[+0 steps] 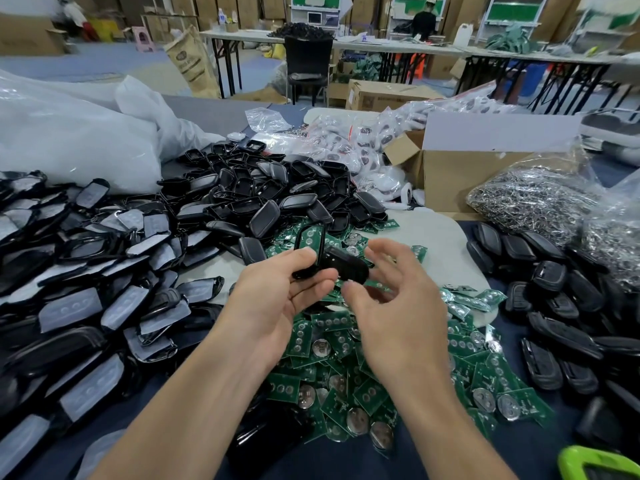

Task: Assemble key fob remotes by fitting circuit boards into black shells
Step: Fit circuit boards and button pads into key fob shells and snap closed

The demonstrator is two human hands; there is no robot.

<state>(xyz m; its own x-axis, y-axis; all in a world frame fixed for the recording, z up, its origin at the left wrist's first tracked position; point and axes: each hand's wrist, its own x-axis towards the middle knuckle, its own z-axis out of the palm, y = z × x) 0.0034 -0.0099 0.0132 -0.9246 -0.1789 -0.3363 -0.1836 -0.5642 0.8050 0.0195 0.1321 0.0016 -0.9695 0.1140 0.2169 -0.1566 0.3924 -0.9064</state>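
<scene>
My left hand [277, 299] pinches a black shell frame [309, 247] with a green circuit board seated in it, thumb and fingers closed on its lower end. A second black shell half [346, 266] lies against the frame, between both hands. My right hand [398, 306] hovers just right of it, fingers spread and curled, its fingertips close to the shell half. Below my hands lies a heap of green circuit boards [346, 368] with round coin cells. Behind it sits a pile of empty black shells [270, 192].
Black shells with grey button pads [86, 289] cover the left of the table. Closed black fobs [561, 306] lie at the right. A bag of metal key rings [533, 199], a cardboard box [460, 168] and white plastic bags [69, 140] stand behind. A green object [595, 462] sits at bottom right.
</scene>
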